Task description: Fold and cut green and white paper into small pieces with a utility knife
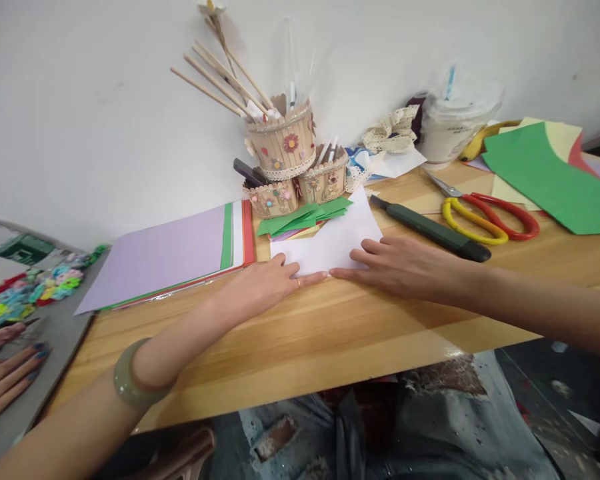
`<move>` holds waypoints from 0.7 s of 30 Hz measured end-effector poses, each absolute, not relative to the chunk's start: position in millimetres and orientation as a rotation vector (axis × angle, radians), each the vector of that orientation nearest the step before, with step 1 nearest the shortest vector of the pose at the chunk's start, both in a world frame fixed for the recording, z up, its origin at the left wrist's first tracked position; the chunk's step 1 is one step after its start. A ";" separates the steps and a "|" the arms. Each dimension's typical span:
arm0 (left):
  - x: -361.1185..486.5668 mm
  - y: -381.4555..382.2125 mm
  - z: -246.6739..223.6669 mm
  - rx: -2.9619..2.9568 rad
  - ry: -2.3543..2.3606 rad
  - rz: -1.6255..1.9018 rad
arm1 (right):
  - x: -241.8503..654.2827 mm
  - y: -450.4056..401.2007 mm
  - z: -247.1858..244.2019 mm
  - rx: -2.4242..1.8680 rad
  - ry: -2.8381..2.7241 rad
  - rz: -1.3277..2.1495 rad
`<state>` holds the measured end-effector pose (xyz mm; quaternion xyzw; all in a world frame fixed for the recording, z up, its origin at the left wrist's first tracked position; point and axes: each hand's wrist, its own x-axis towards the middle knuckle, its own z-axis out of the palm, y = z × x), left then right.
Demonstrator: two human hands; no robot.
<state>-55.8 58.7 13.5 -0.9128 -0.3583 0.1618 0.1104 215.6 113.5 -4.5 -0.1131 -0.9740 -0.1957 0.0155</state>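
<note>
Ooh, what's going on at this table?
Someone has both hands on a piece of white paper. The left hand and right hand almost meet at its near edge. Scissors and a dark green tool lie to the right, not held, and a stack of coloured sheets lies to the left.

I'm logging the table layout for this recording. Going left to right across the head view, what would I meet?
By their middles: another person's hand, the stack of coloured paper, the left hand, the white paper, the right hand, the scissors, the large green sheet.
</note>
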 end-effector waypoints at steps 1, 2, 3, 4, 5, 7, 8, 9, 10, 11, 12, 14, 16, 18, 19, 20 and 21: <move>-56.0 59.3 13.2 -2.682 -1.039 0.483 | 215.6 114.4 -4.4 -0.356 -3.033 -0.601; -56.5 59.9 12.9 -2.682 -1.031 0.485 | 215.6 115.2 -4.2 -0.361 -3.040 -0.591; -57.2 60.5 12.5 -2.683 -1.033 0.479 | 215.6 115.7 -3.9 -0.365 -3.045 -0.583; -58.1 61.2 11.9 -2.687 -1.042 0.465 | 216.0 116.1 -3.5 -0.368 -3.051 -0.579; -59.4 61.9 11.3 -2.696 -1.055 0.445 | 217.1 116.3 -3.2 -0.368 -3.055 -0.578; -62.9 63.0 10.3 -2.723 -1.076 0.411 | 222.3 116.2 -2.6 -0.362 -3.050 -0.590; -65.2 63.3 10.1 -2.741 -1.087 0.396 | 226.9 116.1 -2.6 -0.365 -3.037 -0.599; -68.0 63.4 10.2 -2.767 -1.102 0.379 | 232.8 115.9 -2.9 -0.371 -3.020 -0.602; -71.2 63.1 10.5 -2.801 -1.129 0.349 | 240.0 115.6 -3.4 -0.386 -3.002 -0.596; -74.7 62.5 11.1 -2.845 -1.168 0.304 | 248.0 115.2 -4.3 -0.407 -2.985 -0.583; -78.5 61.6 11.8 -2.894 -1.219 0.243 | 256.4 114.6 -5.4 -0.435 -2.971 -0.571; -86.6 58.4 12.4 -2.986 -1.340 0.103 | 272.0 112.6 -8.6 -0.497 -2.963 -0.563; -95.4 53.7 11.0 -3.045 -1.430 0.005 | 283.1 109.6 -12.5 -0.555 -2.968 -0.602; -104.9 48.1 7.1 -3.074 -1.484 -0.054 | 288.6 106.4 -16.4 -0.575 -2.960 -0.656; -109.8 45.2 4.6 -3.086 -1.488 -0.081 | 289.8 105.2 -18.0 -0.567 -2.948 -0.676; -114.4 42.3 2.2 -3.089 -1.487 -0.114 | 290.4 104.4 -19.2 -0.547 -2.930 -0.689; -118.5 39.7 0.1 -3.094 -1.466 -0.146 | 290.6 104.1 -19.7 -0.516 -2.914 -0.693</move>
